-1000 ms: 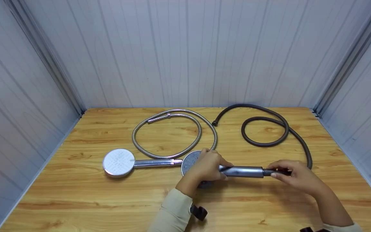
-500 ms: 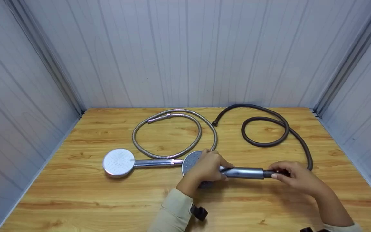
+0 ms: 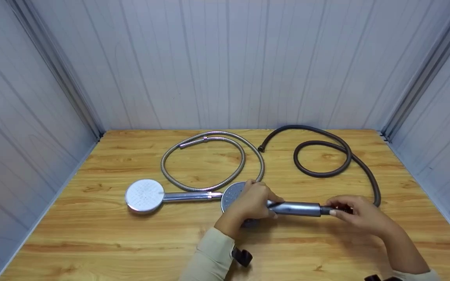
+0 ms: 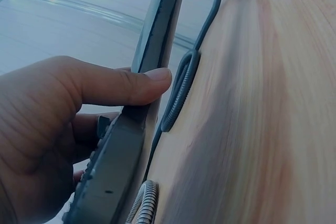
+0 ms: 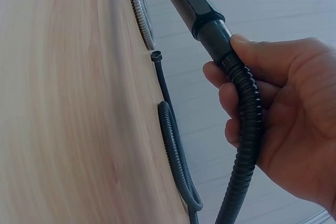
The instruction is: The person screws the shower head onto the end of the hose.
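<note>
My left hand [image 3: 253,199] grips a dark grey shower head [image 3: 298,208] where its handle meets the round face, which my hand partly covers in the head view. In the left wrist view the thumb lies across the neck of the shower head [image 4: 113,166]. My right hand [image 3: 359,214] pinches the collar at the end of a black shower hose [image 5: 249,108]. That collar [image 5: 214,38] sits at the handle's end, in line with it. From the right hand the hose curves back to a loop on the wooden table.
A chrome shower head [image 3: 145,196] lies face up on the table [image 3: 131,249] at the left. Behind it a silver metal hose [image 3: 162,164] is coiled. The black hose's free end [image 3: 261,148] rests near the back edge. Pale panel walls [image 3: 225,66] enclose the table's back and sides.
The right fingers have shifted slightly on the hose collar, and the handle's end has tipped a little. Both hands stay in nearly the same place; the other things have not moved.
</note>
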`<state>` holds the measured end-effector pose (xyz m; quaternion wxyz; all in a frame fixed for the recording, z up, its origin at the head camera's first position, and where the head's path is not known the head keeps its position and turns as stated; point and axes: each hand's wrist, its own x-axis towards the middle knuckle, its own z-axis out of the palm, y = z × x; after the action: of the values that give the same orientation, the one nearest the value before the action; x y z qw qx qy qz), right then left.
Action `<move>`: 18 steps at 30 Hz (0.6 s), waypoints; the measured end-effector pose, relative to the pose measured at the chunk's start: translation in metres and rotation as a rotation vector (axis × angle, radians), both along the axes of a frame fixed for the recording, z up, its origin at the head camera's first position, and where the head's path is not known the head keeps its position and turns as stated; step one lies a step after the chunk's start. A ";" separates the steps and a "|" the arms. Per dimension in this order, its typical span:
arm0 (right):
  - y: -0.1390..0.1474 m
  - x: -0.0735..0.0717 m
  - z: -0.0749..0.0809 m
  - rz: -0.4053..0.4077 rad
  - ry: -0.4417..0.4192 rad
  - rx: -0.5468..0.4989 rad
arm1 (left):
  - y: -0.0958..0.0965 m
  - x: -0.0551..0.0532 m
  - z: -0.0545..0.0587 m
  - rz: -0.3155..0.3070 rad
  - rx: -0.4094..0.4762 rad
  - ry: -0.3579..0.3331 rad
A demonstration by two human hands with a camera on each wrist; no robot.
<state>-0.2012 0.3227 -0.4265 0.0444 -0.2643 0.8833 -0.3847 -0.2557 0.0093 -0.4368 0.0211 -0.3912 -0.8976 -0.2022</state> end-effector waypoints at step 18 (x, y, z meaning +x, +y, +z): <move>0.000 -0.002 -0.002 -0.040 -0.001 -0.003 | 0.001 -0.001 0.000 0.015 -0.026 -0.009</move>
<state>-0.2032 0.3222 -0.4287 0.0365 -0.2465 0.8878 -0.3870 -0.2566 0.0100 -0.4372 0.0137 -0.3837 -0.9032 -0.1921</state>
